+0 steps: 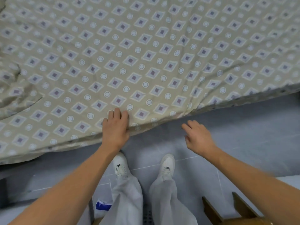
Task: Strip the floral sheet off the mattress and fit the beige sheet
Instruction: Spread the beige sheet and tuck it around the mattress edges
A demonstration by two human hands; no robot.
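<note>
left hand flat on beige sheet, near edge | right hand loose, holding nothing | risk: untucked near edge slipping off the mattress

No words, labels, brand names, numbers or signs can be read anywhere in this view. The sheet carries only a repeating print of diamonds and small circles, with no lettering. A blue and white patch low by the trouser leg is too blurred to tell whether it bears any writing, and the dark marks on the shoes are too small to make out.
</note>
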